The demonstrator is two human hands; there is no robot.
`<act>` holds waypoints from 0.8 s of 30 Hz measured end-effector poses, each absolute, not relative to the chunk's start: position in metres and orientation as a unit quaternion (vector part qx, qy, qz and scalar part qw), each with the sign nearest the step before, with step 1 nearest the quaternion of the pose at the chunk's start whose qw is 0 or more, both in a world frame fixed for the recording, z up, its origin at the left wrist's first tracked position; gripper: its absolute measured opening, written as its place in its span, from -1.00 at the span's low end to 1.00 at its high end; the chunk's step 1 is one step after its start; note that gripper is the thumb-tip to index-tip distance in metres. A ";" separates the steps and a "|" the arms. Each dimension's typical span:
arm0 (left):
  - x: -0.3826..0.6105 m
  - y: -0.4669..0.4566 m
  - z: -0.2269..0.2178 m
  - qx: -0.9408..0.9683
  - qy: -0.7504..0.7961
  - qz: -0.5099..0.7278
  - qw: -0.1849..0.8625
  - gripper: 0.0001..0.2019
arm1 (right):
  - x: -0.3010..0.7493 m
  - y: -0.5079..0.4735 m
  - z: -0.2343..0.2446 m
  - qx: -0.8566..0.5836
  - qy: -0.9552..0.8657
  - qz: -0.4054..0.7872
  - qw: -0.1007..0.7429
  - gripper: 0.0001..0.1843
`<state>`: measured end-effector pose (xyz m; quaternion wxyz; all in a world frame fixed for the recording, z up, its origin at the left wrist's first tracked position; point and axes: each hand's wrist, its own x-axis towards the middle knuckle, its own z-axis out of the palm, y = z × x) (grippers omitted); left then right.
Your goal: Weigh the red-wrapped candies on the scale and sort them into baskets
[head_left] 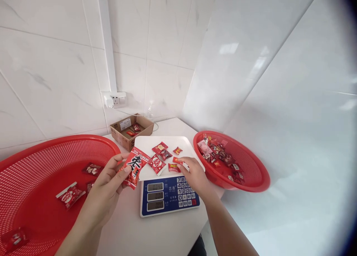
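Observation:
My left hand (pixel 111 178) grips a red snack packet (pixel 134 168) with a large black character, raised at the left side of the scale's white tray (pixel 145 140). Over the tray's right part, my right hand (pixel 193 174) has its thumb and fingers closed on a small red wrapped candy (pixel 177 160). Just below those fingertips lies a red and yellow packet (pixel 173 168). Other red packets rest on the tray, among them a heart-patterned one (pixel 157 164). The blue panel of the scale (pixel 170 196) faces me, with digits too faint to read surely.
A large red basket (pixel 69 140) with several packets stands at left. Another red basket (pixel 259 174) at right holds many wrapped sweets. Behind the scale is a cardboard box (pixel 119 137) with a few packets. A wall socket (pixel 118 99) has a plug and cable.

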<state>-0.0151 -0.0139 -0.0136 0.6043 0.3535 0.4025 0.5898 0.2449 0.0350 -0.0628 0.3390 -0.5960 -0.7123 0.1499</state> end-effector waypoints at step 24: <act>-0.015 -0.014 -0.013 0.378 0.372 0.605 0.595 -0.69 | 0.283 0.021 -0.073 -0.608 -0.700 0.053 0.371 -0.68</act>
